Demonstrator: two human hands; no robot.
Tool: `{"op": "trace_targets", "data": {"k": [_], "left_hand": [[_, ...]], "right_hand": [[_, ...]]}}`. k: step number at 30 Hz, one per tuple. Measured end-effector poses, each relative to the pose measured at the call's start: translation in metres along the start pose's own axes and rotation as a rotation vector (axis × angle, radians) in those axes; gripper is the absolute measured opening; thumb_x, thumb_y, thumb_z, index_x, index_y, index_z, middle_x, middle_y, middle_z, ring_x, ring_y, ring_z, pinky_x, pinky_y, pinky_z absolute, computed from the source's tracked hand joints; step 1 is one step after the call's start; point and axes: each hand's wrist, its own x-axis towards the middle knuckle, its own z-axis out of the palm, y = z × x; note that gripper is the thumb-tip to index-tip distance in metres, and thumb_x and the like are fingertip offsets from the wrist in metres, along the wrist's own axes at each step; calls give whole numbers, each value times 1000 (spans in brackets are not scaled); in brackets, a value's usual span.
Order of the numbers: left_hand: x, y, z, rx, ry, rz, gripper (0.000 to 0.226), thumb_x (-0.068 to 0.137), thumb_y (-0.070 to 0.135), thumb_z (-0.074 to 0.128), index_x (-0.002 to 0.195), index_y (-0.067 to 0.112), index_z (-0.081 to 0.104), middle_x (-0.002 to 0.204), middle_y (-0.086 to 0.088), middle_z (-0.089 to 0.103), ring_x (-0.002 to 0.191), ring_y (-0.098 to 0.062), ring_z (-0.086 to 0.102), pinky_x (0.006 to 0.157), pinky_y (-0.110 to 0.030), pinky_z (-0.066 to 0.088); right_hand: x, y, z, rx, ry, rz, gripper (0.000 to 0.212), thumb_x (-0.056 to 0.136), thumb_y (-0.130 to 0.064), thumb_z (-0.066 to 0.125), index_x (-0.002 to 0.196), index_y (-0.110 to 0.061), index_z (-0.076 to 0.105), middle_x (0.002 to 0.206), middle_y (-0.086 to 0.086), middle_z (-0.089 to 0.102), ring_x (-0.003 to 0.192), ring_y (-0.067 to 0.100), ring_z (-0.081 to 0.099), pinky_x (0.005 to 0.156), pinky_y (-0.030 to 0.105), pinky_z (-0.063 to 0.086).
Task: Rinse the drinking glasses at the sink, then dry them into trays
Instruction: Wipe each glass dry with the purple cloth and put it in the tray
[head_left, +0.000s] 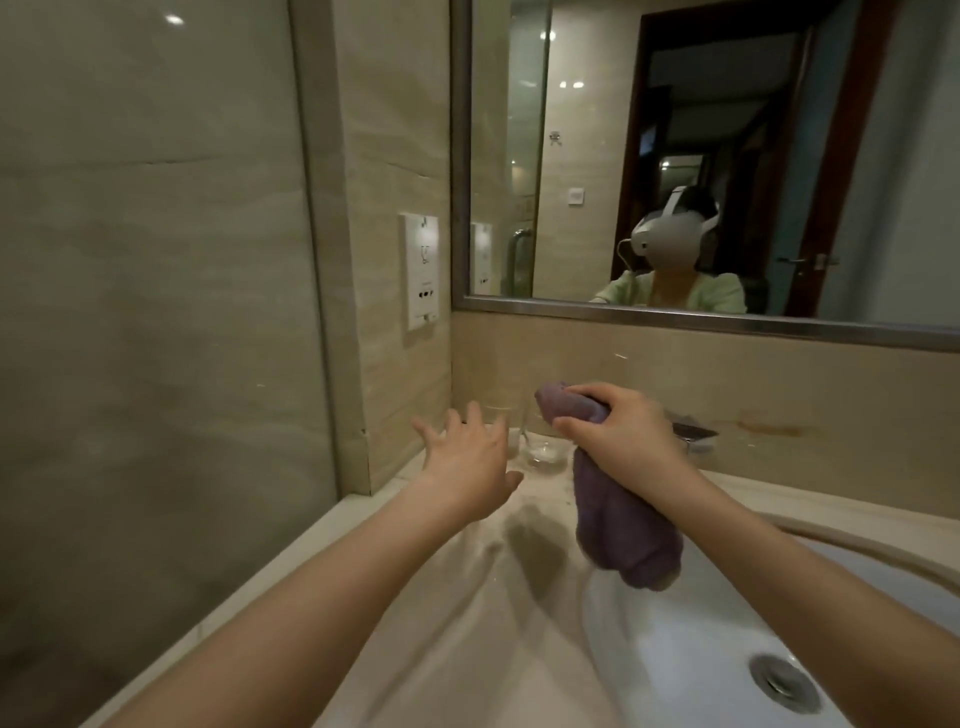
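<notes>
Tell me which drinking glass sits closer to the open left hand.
The left glass, by the corner wall, just past the left hand fingertips. The right glass stands beside the purple towel gripped by the right hand.

Framed wall mirror (727, 156) above beige stone worktop (415, 597), white socket panel (421, 270) on tiled wall, frosted glass partition (156, 312) at left

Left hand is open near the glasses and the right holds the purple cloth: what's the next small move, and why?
Probably close the left hand around the nearer glass. Its fingers are spread just short of the glasses at the back of the counter, while the right hand already grips the purple cloth for drying.
</notes>
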Motion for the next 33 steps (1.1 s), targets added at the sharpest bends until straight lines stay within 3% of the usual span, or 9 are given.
{"op": "trace_targets", "data": {"k": [9, 15, 21, 24, 27, 30, 33], "left_hand": [[109, -14, 42, -53, -101, -39, 98, 89, 57, 54, 153, 14, -6, 155, -19, 11, 140, -40, 20, 104, -71, 17], [149, -22, 57, -259, -152, -65, 106, 87, 52, 61, 152, 17, -14, 158, -20, 6, 143, -39, 15, 110, -63, 22], [158, -21, 62, -518, -76, -132, 95, 91, 36, 63, 152, 3, -3, 156, -28, -1, 145, -43, 10, 116, -41, 19], [156, -22, 60, -650, -27, -192, 85, 84, 32, 72, 144, -5, 25, 153, -27, 7, 140, -37, 27, 112, -34, 29], [148, -23, 62, -769, -18, -279, 99, 74, 29, 82, 143, -6, 21, 151, -21, 9, 134, -33, 36, 106, -32, 36], [131, -27, 57, -877, 26, -321, 98, 69, 27, 85, 140, -3, 25, 143, -18, 27, 127, -30, 43, 102, -31, 41], [103, -30, 34, -1067, 105, -288, 89, 69, 23, 86, 136, 4, 30, 133, -13, 45, 119, -25, 50, 93, -29, 44]], "right_hand": [[90, 25, 65, -83, 26, 19, 33, 82, -35, 66, 116, -34, 65, 113, -2, 69, 109, 24, 60, 87, 33, 46], [113, 41, 84, -108, 33, 18, 34, 85, -34, 63, 119, -32, 64, 115, 1, 67, 109, 27, 59, 81, 32, 40], [114, 50, 92, -119, 23, 32, 34, 86, -33, 63, 119, -30, 63, 118, 1, 66, 112, 27, 57, 83, 32, 39], [110, 47, 89, -97, 1, 22, 33, 85, -32, 64, 118, -31, 64, 118, -1, 66, 112, 25, 57, 85, 32, 40], [101, 44, 84, -80, -14, 14, 33, 83, -34, 66, 117, -33, 65, 117, -2, 67, 112, 24, 58, 91, 35, 45], [87, 37, 71, -19, -8, -5, 33, 82, -31, 68, 115, -32, 67, 114, -4, 69, 110, 20, 59, 91, 34, 45], [65, 29, 48, 161, 25, -40, 32, 84, -23, 70, 115, -27, 68, 108, -10, 68, 107, 10, 60, 85, 22, 41]]}}
